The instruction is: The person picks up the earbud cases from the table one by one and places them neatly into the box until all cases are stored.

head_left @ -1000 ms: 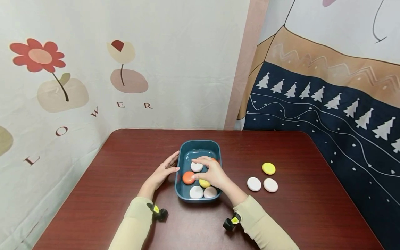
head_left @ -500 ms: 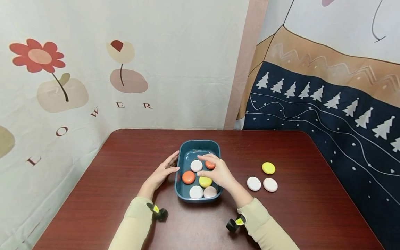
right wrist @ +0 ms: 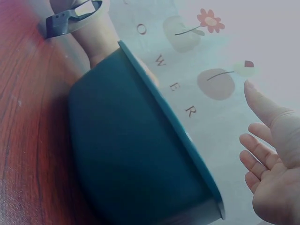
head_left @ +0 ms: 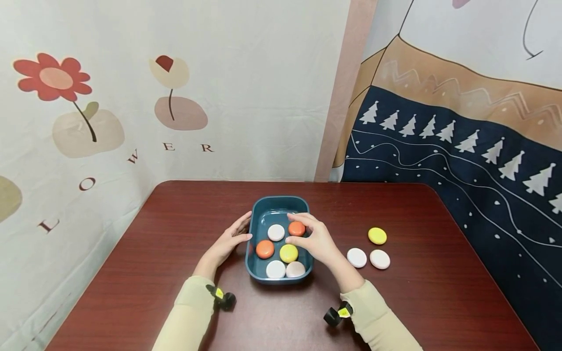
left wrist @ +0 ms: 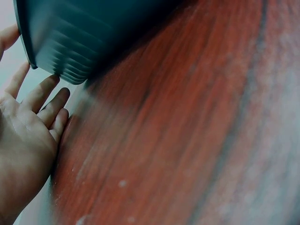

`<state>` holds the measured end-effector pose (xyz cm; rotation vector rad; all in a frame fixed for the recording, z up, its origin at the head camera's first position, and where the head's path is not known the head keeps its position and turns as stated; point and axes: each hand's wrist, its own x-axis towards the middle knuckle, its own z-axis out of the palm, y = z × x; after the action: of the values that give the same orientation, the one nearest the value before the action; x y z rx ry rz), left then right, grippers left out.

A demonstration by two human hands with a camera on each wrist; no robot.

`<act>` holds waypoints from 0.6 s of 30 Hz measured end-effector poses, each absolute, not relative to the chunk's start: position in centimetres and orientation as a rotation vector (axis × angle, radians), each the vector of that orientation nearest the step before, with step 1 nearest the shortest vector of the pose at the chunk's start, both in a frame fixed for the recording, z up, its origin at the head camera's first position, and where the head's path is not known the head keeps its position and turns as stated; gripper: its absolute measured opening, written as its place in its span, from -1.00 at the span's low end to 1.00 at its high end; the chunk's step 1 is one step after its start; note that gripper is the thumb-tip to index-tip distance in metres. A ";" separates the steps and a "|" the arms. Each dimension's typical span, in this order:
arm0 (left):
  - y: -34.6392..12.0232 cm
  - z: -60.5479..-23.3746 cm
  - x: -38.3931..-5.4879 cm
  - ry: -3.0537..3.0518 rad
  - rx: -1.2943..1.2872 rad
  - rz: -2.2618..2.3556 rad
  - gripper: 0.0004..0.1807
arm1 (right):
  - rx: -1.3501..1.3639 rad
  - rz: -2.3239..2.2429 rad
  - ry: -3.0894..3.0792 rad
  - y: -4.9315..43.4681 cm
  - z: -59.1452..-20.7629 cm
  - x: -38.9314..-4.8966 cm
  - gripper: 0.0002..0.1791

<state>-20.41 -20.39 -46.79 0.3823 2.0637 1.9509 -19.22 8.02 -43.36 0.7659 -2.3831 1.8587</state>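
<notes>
A dark teal rectangular tub (head_left: 281, 204) stands on the table, holding several smooth round discs: a white disc (head_left: 276, 232), an orange disc (head_left: 265, 249), a yellow disc (head_left: 288, 253) and others. My left hand (head_left: 227, 244) rests its fingertips against the tub's left side, fingers extended; the left wrist view shows them at the rim and wall. Over the tub's right edge hovers my right hand (head_left: 319, 240), thumb and fingers spread with nothing between them. Beneath its fingers lies a second orange disc (head_left: 296, 228). In the right wrist view the right hand (right wrist: 276, 154) is beyond the tub's rim.
To the right of the tub, a yellow disc (head_left: 377, 236) and two white discs, one (head_left: 356, 258) left of the other (head_left: 379, 259), lie on the brown wooden table (head_left: 184, 214). Printed fabric (head_left: 263, 97) hangs behind the table's far edge.
My right hand has drawn back rightward from above the middle of the tub to its right edge, uncovering the yellow and orange discs. My left hand stays against the tub.
</notes>
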 end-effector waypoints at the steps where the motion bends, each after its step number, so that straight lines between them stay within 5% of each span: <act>1: -20.4 -46.8 -20.4 2.063 0.384 1.952 -0.25 | 0.765 1.864 -2.377 8.2 -43.3 -19.2 -0.36; 18: -20.5 -47.0 -20.6 2.069 0.415 1.951 -0.25 | 0.621 1.776 -2.458 10.5 -41.5 -18.1 -0.36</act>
<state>-20.58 -20.49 -47.03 0.4152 2.0688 1.9511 -18.11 10.54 -41.55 0.6205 -2.4581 1.7759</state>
